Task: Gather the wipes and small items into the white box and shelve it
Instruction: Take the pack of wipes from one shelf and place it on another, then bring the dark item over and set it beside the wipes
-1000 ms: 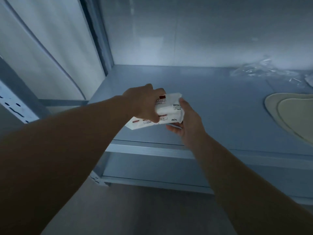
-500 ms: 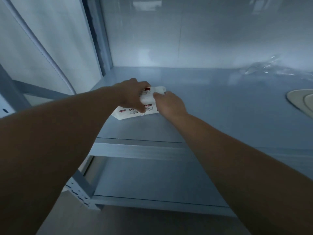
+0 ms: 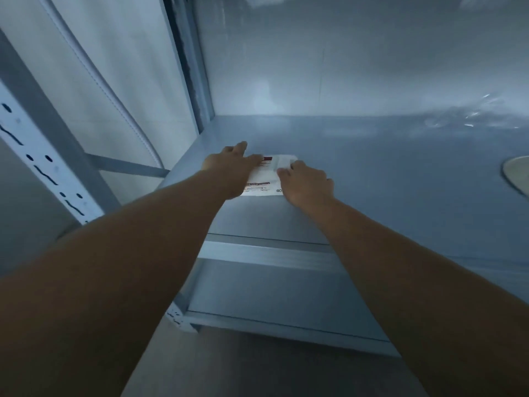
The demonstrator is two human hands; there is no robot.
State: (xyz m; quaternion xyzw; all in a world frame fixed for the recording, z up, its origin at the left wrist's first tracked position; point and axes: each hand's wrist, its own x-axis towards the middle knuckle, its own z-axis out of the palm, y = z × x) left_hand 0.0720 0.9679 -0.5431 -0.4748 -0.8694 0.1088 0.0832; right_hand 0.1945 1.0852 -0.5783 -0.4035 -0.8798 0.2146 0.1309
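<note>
A white pack of wipes (image 3: 267, 176) with red and black print lies flat on the grey-blue shelf (image 3: 386, 179), near its left end. My left hand (image 3: 229, 167) rests on the pack's left side with the fingers spread along its top. My right hand (image 3: 306, 183) presses on the pack's right side, fingers curled over its edge. Both arms reach forward from the bottom of the view. No white box is in view.
A perforated metal upright (image 3: 43, 156) stands at the left. A pale round plate (image 3: 516, 174) sits at the shelf's right edge, crinkled clear plastic (image 3: 469, 118) lies at the back right. A lower shelf (image 3: 272, 299) shows beneath.
The pack has gone from being held above the shelf's front edge to lying flat further in on the shelf. Both hands moved forward with it and now rest on top.
</note>
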